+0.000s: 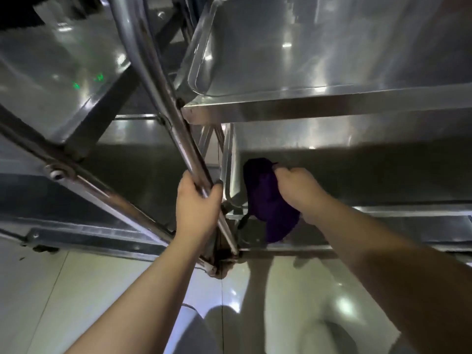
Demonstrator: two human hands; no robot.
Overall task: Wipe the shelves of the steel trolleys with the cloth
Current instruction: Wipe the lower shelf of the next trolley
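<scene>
Now my right hand bunches the purple cloth on the lower shelf, centre frame; left hand clamps the upright post. Best press flat, sweep into corners.

The cloth is dark purple, bunched into a soft wad, gripped by the right hand along its right edge. From the grip it spreads leftward onto the near left corner of a steel trolley's lower shelf, and a loose fold hangs below the grip over the shelf's front rim. The shelf is shiny, with a raised lip.
</scene>
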